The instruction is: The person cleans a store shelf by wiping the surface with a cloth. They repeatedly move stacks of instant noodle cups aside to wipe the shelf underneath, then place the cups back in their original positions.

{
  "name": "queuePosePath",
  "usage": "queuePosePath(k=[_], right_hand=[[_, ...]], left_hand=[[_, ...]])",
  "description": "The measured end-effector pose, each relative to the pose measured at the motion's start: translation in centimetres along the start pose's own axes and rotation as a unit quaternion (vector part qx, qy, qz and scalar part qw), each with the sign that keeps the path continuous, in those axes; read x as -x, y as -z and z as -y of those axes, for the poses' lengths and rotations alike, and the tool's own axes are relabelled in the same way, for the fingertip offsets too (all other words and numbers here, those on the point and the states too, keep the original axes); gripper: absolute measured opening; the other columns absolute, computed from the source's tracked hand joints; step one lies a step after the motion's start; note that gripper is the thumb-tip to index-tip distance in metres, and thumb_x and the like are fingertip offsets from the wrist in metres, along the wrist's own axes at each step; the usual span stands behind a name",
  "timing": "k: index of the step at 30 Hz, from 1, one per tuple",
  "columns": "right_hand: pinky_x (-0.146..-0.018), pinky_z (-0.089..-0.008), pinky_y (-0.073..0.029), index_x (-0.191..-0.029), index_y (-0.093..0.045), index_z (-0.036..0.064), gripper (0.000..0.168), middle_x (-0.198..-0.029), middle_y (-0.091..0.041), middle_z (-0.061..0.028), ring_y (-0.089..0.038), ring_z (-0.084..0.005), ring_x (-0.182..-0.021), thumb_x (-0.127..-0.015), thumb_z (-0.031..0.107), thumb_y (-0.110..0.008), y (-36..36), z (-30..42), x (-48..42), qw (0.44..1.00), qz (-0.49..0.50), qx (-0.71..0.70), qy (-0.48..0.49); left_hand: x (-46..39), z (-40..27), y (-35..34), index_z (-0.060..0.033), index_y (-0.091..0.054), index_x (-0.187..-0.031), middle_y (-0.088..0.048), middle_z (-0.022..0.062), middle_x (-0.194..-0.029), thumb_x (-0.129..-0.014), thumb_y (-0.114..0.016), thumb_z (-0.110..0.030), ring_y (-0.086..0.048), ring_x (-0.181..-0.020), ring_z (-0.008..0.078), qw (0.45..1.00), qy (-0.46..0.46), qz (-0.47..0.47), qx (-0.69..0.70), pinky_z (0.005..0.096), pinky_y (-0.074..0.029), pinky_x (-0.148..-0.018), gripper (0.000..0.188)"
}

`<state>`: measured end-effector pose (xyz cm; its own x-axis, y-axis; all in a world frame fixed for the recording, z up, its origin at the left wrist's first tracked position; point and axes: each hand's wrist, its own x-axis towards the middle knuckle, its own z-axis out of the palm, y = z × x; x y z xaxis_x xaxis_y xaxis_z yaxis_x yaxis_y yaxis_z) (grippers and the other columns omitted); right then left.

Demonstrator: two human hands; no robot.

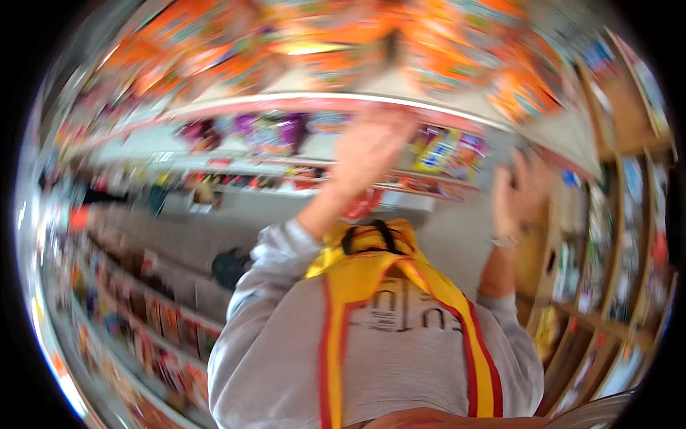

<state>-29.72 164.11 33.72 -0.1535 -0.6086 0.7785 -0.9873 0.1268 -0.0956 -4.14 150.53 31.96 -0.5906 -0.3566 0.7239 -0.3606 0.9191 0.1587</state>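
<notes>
My left hand (375,142) is in front of the red-edged shelf strip (300,103), its fingers blurred at the strip. Whether it touches the strip or holds anything, I cannot tell. To the right, past the shelf's corner, my right hand (520,187) is raised with thumb and fingers spread. A small dark patch shows between them, too blurred to name. Orange snack-like packets (327,64) stand in rows on the upper shelf. Below, purple packets (273,131) and yellow-and-purple packets (442,153) sit on a lower shelf, partly behind my left hand.
A yellow apron (332,322) with red edging hangs over my grey sweatshirt. At the right stands a tall wooden shelf unit (576,305) with mixed goods. Stocked shelves (155,322) line the aisle at the left. A dark round object (230,268) rests on the grey floor (209,225).
</notes>
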Motion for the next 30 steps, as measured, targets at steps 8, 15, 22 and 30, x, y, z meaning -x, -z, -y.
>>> queuePosePath(k=[8,15,22,30], right_hand=[[-0.083,-0.0442,-0.040,-0.104,-0.071,0.022,0.034,-0.113,-0.061,-0.0032,-0.053,-0.0259,-0.107,-0.070,0.019,-0.070,-1.4,5.3,-0.4,0.997,0.021,-0.076,0.024],[-0.079,-0.0422,-0.037,-0.101,-0.073,0.025,0.035,-0.109,-0.063,-0.0004,-0.054,-0.0230,-0.103,-0.066,0.023,-0.070,-1.3,1.9,-1.1,0.997,-0.001,-0.069,0.026],[-0.083,-0.0443,-0.040,-0.092,-0.074,0.017,0.024,-0.098,-0.067,-0.0046,-0.056,-0.0267,-0.099,-0.070,0.017,-0.064,2.0,-12.7,-0.2,0.995,-0.076,0.008,-0.071],[-0.082,-0.0435,-0.043,-0.091,-0.073,0.011,0.019,-0.087,-0.068,-0.0108,-0.060,-0.0303,-0.091,-0.080,0.017,-0.058,4.9,-25.6,0.7,0.958,-0.140,0.153,-0.199]], left_hand=[[-0.5,1.1,-2.3,-0.0163,-0.066,-0.121,-0.059,0.0054,-0.107,-0.072,-0.067,-0.001,-0.056,-0.099,0.0249,0.987,-0.006,-0.078,-0.142,0.0392,-0.042,-0.089,0.051],[-0.2,1.9,-2.8,-0.0144,-0.067,-0.115,-0.057,0.0018,-0.101,-0.074,-0.067,-0.001,-0.054,-0.091,0.0206,0.977,-0.028,-0.125,-0.169,0.0348,-0.039,-0.084,0.043],[0.1,2.0,-3.2,-0.0155,-0.069,-0.112,-0.058,-0.0009,-0.105,-0.073,-0.066,0.006,-0.052,-0.093,0.0174,0.978,-0.016,-0.140,-0.151,0.0320,-0.036,-0.081,0.044],[-0.6,1.9,-2.6,-0.0147,-0.066,-0.116,-0.060,0.0003,-0.104,-0.072,-0.065,0.005,-0.054,-0.090,0.0169,0.987,-0.024,-0.113,-0.114,0.0326,-0.036,-0.081,0.049]])
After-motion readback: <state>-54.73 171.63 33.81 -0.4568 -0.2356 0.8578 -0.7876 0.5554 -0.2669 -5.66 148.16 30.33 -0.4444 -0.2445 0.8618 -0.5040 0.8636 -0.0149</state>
